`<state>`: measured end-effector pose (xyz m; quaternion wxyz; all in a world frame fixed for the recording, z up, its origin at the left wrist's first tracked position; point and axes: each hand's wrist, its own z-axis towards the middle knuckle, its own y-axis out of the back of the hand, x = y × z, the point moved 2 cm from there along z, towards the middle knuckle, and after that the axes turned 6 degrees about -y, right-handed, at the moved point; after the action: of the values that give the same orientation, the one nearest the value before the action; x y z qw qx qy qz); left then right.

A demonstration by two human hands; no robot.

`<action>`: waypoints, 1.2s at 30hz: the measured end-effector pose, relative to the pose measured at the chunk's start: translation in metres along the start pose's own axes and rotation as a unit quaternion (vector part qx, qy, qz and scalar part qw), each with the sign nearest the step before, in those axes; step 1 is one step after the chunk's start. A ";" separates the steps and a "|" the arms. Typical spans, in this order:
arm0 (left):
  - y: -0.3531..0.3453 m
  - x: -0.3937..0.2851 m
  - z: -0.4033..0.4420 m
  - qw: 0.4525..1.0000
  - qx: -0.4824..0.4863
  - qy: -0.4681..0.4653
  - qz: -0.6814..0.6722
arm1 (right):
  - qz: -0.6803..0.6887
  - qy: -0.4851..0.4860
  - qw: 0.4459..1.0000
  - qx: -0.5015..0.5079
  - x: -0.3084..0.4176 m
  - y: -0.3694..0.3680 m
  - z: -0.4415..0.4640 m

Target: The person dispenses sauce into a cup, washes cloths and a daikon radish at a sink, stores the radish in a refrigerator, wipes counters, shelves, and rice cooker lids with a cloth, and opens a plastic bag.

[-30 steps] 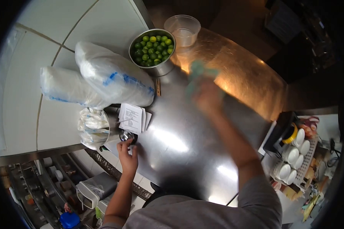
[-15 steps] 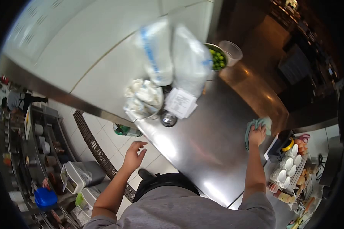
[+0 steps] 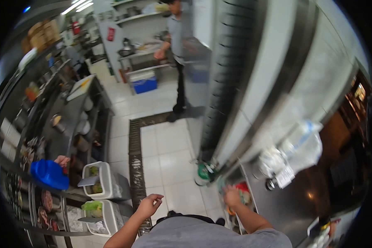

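Note:
My left hand [image 3: 150, 205] hangs over the tiled floor, fingers loosely bent and apart, holding nothing. My right hand [image 3: 232, 196] is at the side of the steel counter [image 3: 273, 211], in front of the shelf space below its top. Motion smears its fingers; a pale green cloth [image 3: 222, 186] shows at their tips. Red and orange items [image 3: 244, 193] lie beside this hand, too blurred to name. On the countertop are white plastic bags [image 3: 304, 142], a bundle of white plastic [image 3: 272, 162] and white paper slips [image 3: 285, 177].
Two white bins [image 3: 107, 180] with green contents stand at left by a blue plastic container [image 3: 49, 174]. A drain grate [image 3: 135, 165] runs along the floor. Another person [image 3: 176, 49] stands ahead near shelves. A green container [image 3: 204, 172] stands on the floor by the wall.
My view has swung left toward the aisle. My right hand has left the countertop with the cloth and dropped to the counter's side. My left hand remains low and empty.

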<state>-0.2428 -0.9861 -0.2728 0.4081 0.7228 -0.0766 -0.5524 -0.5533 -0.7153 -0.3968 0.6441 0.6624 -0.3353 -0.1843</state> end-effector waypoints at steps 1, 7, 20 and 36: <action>0.027 0.017 -0.012 0.999 -0.026 0.023 -0.005 | -0.011 0.041 0.998 0.055 0.020 -0.024 0.007; 0.116 0.142 -0.058 0.983 -0.099 0.153 -0.031 | 0.069 -0.055 0.974 0.208 0.080 -0.092 0.071; 0.153 0.217 0.317 0.989 0.029 0.109 -0.094 | 0.267 -0.071 0.954 0.120 0.193 -0.015 0.433; 0.206 0.571 0.507 0.938 0.114 0.328 -0.017 | 0.223 0.242 0.938 0.108 0.404 0.073 0.942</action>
<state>-0.3939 -1.6977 -0.5826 0.3158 0.9068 0.0113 -0.2789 -0.9199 -1.6739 -0.3458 0.6549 0.6608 -0.3265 0.1669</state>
